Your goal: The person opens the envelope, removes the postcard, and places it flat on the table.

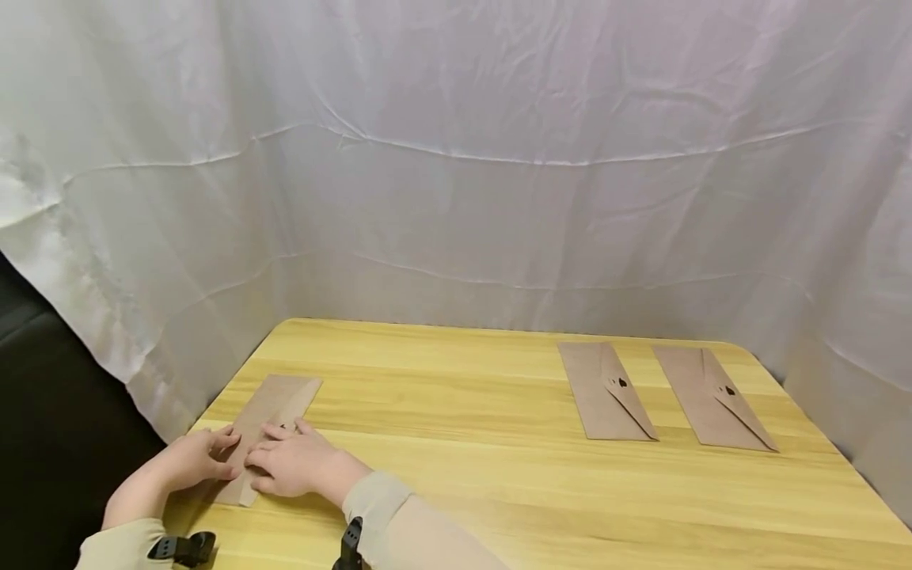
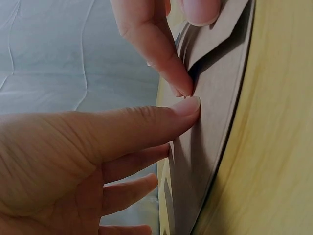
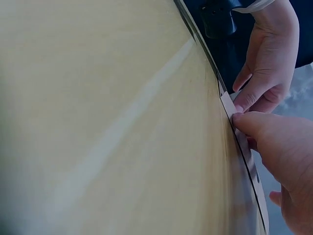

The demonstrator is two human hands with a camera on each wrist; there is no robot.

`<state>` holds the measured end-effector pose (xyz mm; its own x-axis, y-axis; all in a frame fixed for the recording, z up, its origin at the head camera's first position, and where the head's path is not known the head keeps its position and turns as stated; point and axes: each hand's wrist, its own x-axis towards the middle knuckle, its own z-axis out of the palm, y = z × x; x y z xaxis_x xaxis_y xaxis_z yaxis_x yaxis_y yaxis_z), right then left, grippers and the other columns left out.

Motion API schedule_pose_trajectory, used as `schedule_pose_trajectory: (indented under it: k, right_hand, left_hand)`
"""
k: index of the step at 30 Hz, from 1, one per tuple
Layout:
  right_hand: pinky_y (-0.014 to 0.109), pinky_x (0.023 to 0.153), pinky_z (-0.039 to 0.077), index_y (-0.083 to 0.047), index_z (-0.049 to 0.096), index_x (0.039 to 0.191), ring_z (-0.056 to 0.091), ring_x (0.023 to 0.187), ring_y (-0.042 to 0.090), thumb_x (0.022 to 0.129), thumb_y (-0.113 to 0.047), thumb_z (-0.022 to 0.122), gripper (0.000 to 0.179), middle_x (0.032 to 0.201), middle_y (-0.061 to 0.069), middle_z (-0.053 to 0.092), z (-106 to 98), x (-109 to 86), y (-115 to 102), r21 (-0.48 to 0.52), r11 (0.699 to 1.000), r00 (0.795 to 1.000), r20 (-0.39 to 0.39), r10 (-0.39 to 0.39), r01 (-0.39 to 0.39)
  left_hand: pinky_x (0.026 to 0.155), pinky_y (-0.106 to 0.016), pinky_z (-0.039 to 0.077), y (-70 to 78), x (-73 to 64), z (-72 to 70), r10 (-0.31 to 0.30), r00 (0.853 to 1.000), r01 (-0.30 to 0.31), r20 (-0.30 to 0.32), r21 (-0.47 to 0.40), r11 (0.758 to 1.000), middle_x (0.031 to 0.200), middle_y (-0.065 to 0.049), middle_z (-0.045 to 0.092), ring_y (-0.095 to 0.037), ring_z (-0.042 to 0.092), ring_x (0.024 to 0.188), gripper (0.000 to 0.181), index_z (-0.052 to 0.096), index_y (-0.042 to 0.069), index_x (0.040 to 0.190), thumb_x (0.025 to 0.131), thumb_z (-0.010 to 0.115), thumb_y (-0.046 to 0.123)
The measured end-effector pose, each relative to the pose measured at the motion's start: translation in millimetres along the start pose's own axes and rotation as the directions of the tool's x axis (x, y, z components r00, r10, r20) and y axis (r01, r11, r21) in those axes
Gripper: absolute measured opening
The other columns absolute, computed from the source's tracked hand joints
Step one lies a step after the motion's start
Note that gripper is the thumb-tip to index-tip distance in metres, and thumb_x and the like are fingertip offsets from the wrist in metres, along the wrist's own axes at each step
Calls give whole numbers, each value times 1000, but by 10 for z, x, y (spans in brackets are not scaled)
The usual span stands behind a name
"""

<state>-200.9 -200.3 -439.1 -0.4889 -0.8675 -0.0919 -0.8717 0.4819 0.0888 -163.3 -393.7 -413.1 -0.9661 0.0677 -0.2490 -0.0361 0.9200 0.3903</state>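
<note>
White curtain [image 1: 463, 229] hangs behind pale wood-grain table [image 1: 442, 396]; brown paper envelope [image 1: 251, 418] lies near table's left edge, touched by both hands; left hand [image 1: 187, 461]: thumb on envelope, other fingers loosely extended; right hand [image 1: 299, 465]: fingers bent, touching envelope, cannot tell whether pinching; second envelope [image 1: 593, 396], third envelope [image 1: 701, 400] lie side by side, apart, at right.

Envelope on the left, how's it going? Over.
Left grip touching envelope. Right grip touching it too. Envelope lies flap-side up. Nothing visibly in the way; two other envelopes well apart.
</note>
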Motion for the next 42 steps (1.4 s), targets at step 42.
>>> schedule_pose_trajectory:
  k: [42]
  right_hand:
    - [41, 115, 32, -40, 59, 128, 42, 136, 1, 95, -60, 45, 41, 138, -26, 51, -12, -446, -42, 3, 964, 963, -30, 266, -266]
  left_hand:
    - [101, -67, 35, -12, -27, 20, 13, 1000, -13, -20, 5, 1000, 143, -39, 36, -61, 32, 129, 75, 53, -11, 132, 79, 77, 37]
